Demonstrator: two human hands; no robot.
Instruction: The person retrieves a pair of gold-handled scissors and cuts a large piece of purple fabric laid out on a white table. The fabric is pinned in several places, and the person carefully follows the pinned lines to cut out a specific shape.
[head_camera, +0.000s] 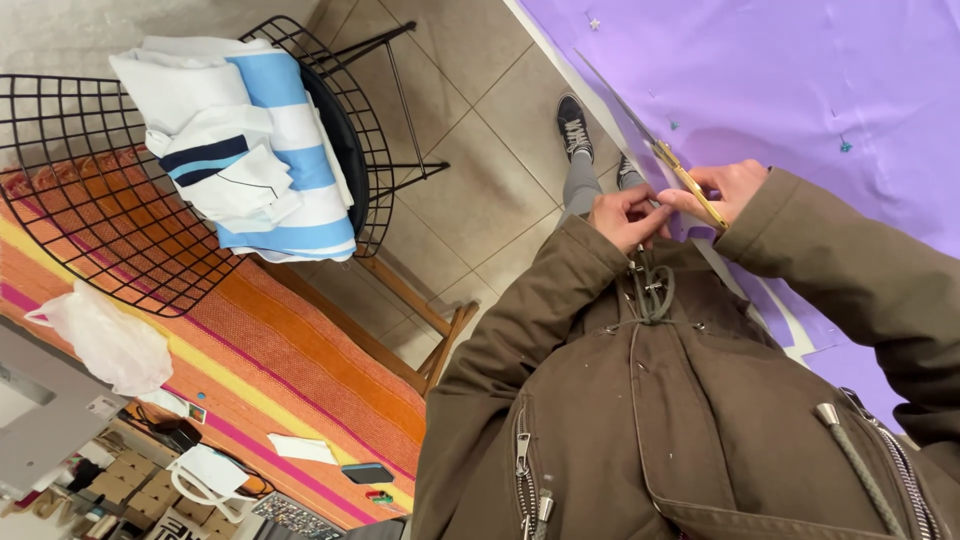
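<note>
A long pair of scissors with gold-coloured handles and slim steel blades (672, 160) points up and to the left across the edge of a large lilac paper sheet (780, 80) spread on the white table at the right. The right hand (728, 188) is closed around the gold handles, the blades running out beyond its fingers. The left hand (625, 215), just beside it and touching, pinches a small strip of the lilac sheet between fingertips near the handles. Both brown jacket sleeves (540, 300) meet there.
</note>
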